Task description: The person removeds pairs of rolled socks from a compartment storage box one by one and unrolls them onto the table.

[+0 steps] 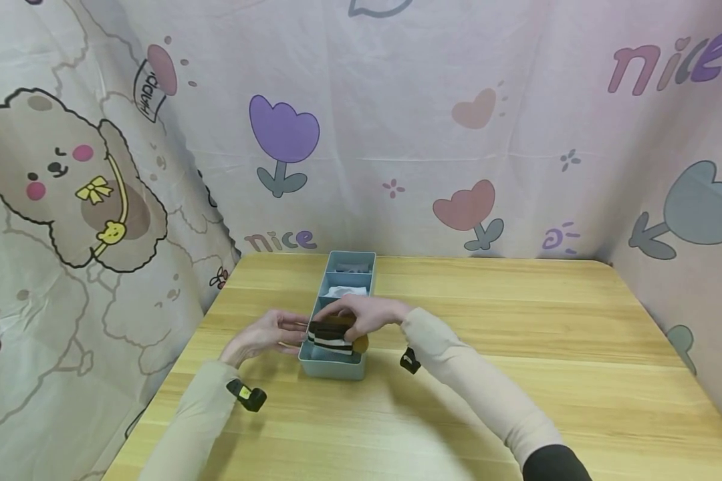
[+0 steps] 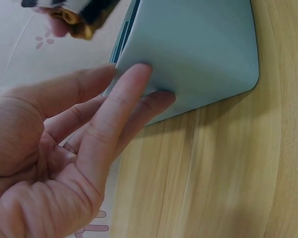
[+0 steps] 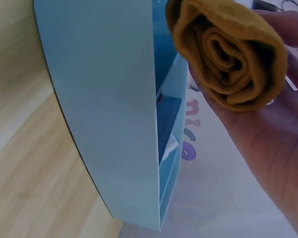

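A long blue-grey divided box [image 1: 332, 371] stands on the table. Over its nearest compartment, my right hand [image 1: 370, 312] grips rolled-up socks [image 1: 329, 337] with black and white stripes and a mustard part. In the right wrist view, the spiral mustard end of the socks [image 3: 228, 54] faces the camera, above the box's rim. My left hand [image 1: 266, 335] is at the box's left side. Its fingers [image 2: 121, 91] are extended, with the fingertips against the outer wall in the left wrist view.
Farther compartments of the box hold a white folded cloth [image 1: 345, 291] and a grey item [image 1: 352, 268]. The wooden table [image 1: 517, 334] reaches back to a printed curtain [image 1: 385, 133], which also hangs along both sides.
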The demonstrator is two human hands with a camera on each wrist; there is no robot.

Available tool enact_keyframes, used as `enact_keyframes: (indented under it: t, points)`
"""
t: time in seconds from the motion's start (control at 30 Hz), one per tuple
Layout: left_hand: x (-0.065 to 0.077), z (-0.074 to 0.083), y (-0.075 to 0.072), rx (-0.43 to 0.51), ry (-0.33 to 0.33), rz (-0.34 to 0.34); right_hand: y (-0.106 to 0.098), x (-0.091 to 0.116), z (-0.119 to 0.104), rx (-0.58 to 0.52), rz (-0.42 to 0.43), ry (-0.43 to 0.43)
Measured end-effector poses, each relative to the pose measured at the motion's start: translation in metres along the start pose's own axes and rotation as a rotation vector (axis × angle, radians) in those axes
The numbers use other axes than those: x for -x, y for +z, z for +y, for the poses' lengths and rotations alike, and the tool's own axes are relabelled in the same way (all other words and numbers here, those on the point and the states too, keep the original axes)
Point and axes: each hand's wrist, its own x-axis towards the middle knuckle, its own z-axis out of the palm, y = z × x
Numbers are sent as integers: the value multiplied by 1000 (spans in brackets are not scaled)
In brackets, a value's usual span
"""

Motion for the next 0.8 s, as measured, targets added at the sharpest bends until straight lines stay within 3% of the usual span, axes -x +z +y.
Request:
enact_keyframes:
  t: [0.3,0.5,0.8]
  points:
    - [3,2,4,-13,3,12,-11,25,11,-119,106,-93]
    - [2,5,8,-51,-1,47,-14,44,24,-138,223,-45]
    - [2,12,13,-95,1,82,-15,78,69,-150,418,-71]
